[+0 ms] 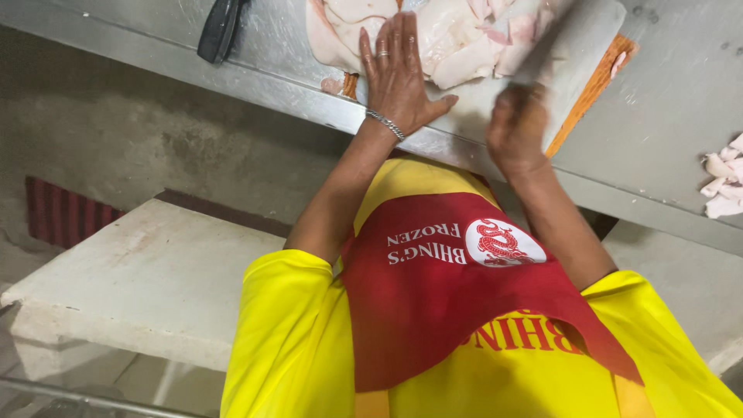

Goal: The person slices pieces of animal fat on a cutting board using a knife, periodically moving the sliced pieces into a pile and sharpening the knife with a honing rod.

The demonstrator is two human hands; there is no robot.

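Observation:
My left hand (398, 73) lies flat, fingers stretched out, on pale raw meat pieces (457, 39) piled on a cutting board with an orange edge (600, 77). It wears a ring and a metal bracelet. My right hand (517, 128) is blurred by motion at the board's near edge, just right of the left hand. Its fingers are curled, and I cannot tell what, if anything, is in them. The board rests on a steel table (665, 116).
A black handle-like object (220, 27) lies on the steel table at the upper left. More pale meat scraps (724, 186) sit at the right edge. A low concrete slab (147, 279) stands below the table on the left. My yellow shirt and red apron fill the bottom.

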